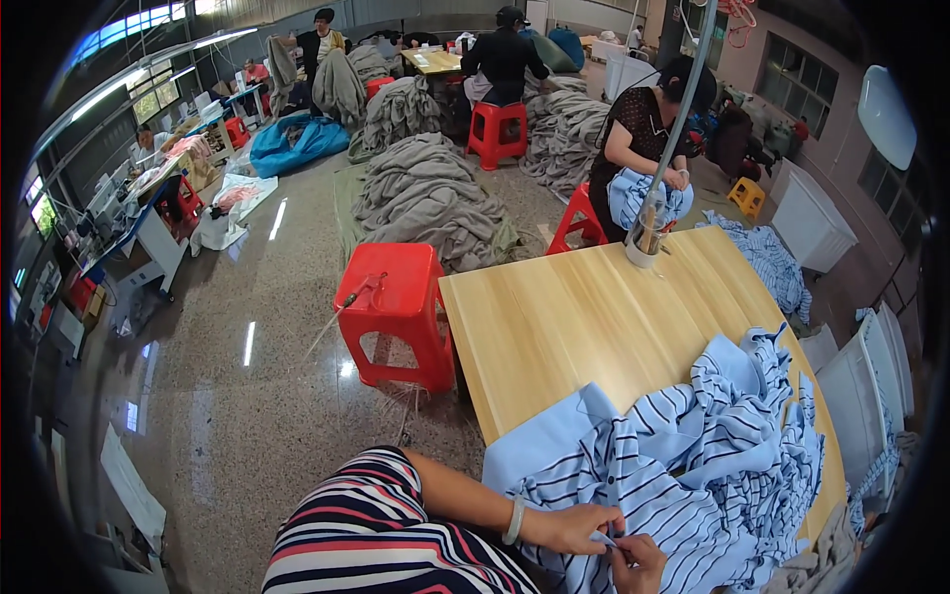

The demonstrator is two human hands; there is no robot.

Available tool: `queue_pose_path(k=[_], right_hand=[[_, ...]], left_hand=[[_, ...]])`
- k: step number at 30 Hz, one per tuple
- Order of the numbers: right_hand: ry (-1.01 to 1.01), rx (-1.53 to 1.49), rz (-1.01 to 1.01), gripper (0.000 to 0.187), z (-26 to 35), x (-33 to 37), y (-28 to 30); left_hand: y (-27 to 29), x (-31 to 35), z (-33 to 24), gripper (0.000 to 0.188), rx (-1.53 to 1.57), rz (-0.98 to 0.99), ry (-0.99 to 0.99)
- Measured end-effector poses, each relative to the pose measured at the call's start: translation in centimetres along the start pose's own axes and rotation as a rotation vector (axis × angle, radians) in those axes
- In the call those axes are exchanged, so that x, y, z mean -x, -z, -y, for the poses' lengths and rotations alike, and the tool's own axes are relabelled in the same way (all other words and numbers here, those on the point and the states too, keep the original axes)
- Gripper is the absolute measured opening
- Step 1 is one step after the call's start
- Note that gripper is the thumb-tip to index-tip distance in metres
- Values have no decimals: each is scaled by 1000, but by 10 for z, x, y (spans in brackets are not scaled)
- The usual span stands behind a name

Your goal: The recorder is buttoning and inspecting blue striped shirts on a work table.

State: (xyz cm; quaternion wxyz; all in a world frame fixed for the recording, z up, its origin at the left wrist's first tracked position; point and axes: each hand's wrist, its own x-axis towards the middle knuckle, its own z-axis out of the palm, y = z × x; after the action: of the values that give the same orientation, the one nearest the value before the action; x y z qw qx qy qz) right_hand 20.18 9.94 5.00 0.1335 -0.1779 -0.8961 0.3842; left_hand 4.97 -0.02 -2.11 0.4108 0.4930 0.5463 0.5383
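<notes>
A light blue shirt with dark stripes (653, 485) lies bunched over the near end of the wooden table (554, 317) and hangs toward my lap. My left hand (572, 528), with a pale bracelet at its wrist, is closed in a pinch on a small pointed bit of the blue fabric. Close beside it on the right, my right hand (638, 566) has its fingers pressed together at the same bit of cloth. Its lower part runs toward the picture's bottom edge. Whether a small tool is between the fingers cannot be made out. Dark buttons show on the shirt.
A red stool (394, 307) with a thin tool on it stands left of the table. A clear container (645, 243) sits at the table's far edge beside a metal pole. Grey garment piles (426, 193) lie beyond. A person (648, 148) sits across, handling blue cloth.
</notes>
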Motion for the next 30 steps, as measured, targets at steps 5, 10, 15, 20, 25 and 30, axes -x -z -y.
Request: queue_pose_path(k=[5,10,15,20,25,30], right_hand=[[113,47,-118,7,-3,8,-7],[58,-29,-127,6,3,15,-12],[66,28,-99,5,-5,23,-20],[21,39,25,8,-8,25,-19],[28,17,-59,12,0,27,-14],[68,21,-100,21,8,25,-14]], left_hand=[[-5,-1,14,28,-199,121,-85],[-6,-1,11,17,-446,198,-5],[-15,4,19,12,-569,120,-152],[-10,-2,34,14,-416,226,-50],[-9,-18,46,25,558,451,433],[-18,-15,47,23,958,306,732]])
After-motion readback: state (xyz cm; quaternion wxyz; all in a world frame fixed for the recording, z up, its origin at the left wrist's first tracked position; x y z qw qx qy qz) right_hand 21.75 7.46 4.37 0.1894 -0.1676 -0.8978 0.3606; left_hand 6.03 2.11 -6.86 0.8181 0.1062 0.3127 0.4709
